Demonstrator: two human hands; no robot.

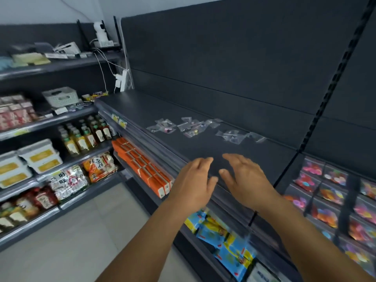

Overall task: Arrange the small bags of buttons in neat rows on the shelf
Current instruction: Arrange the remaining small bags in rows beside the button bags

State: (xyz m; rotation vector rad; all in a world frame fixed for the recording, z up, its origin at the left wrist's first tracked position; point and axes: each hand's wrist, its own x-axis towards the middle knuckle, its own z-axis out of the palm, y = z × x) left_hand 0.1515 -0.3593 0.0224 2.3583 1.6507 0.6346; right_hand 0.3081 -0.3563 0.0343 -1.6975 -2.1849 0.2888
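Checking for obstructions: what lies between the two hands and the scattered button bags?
Head view: only bare dark shelf separates the left hand and right hand from the button bags.

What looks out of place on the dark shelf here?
The small clear bags lie scattered in loose, overlapping clusters at odd angles on the shelf, not in rows. Both hands are empty.

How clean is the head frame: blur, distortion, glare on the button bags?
Head view: wide-angle bending curves the shelf edge and uprights; motion blur smears the left hand, right hand and lower packets; lighting is flat, without hard shadows; the clear bags show faint sheen and their contents are barely resolvable.
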